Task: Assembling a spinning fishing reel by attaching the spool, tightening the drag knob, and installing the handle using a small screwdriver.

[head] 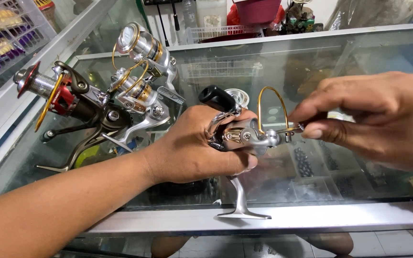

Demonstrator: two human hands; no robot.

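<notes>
My left hand [192,145] is wrapped around the body of a silver spinning fishing reel [244,136], held above a glass counter [283,217]. The reel's black handle knob [216,98] sticks up behind my knuckles and its silver foot [241,203] points down toward the counter's front edge. My right hand [374,119] pinches a thin dark tool whose tip sits at the reel's gold bail wire [271,107], near the line roller. The tool is mostly hidden by my fingers.
Three more reels lie on the glass at the left: a red and black one [65,98] and two silver-gold ones [142,48] [137,91]. A white wire basket [5,33] sits at upper left. Small compartments of dark pellets [304,162] show under the glass.
</notes>
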